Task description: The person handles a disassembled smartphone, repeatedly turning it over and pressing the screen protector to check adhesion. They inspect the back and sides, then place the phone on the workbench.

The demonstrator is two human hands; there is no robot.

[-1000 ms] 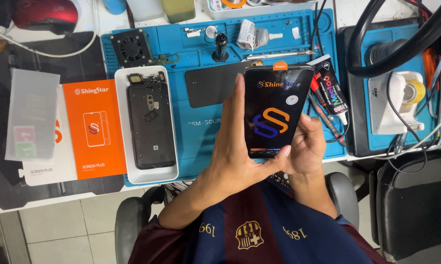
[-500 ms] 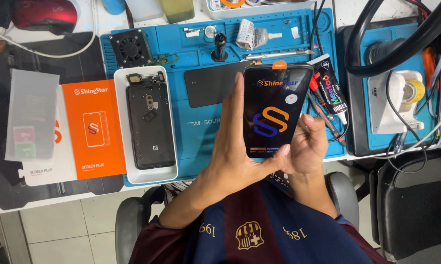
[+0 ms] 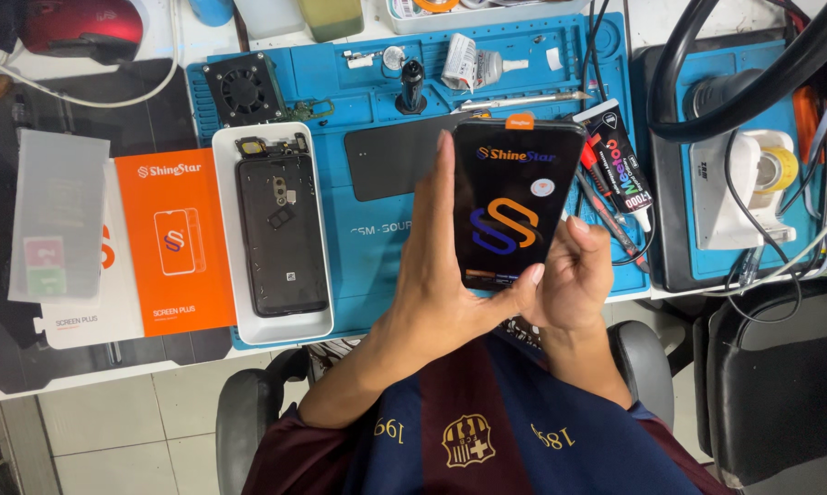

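The left hand (image 3: 441,275) holds a black phone screen (image 3: 514,202) up over the desk. Its fingers lie flat along the screen's left edge and its thumb presses the bottom edge. The right hand (image 3: 569,275) is curled loosely and touches the screen's bottom right corner. The screen has a blue and orange swirl on its cover film and a small orange tab on top.

At 9 o'clock from the hands, a white tray (image 3: 271,229) sits on the blue mat (image 3: 377,238). In the tray lies an open black phone body (image 3: 280,234), face down, with small parts at its top end. Past the tray, still at 9 o'clock, lie an orange and white box (image 3: 170,243) and a clear plastic sleeve (image 3: 56,215).

At 12 o'clock lie a small black fan (image 3: 244,89) and a crumpled glue tube (image 3: 473,66). At 2 o'clock lies a black glue tube (image 3: 619,165) with a red cap. At 3 o'clock, a white holder (image 3: 739,197) has a roll of yellow tape (image 3: 775,168) in it.
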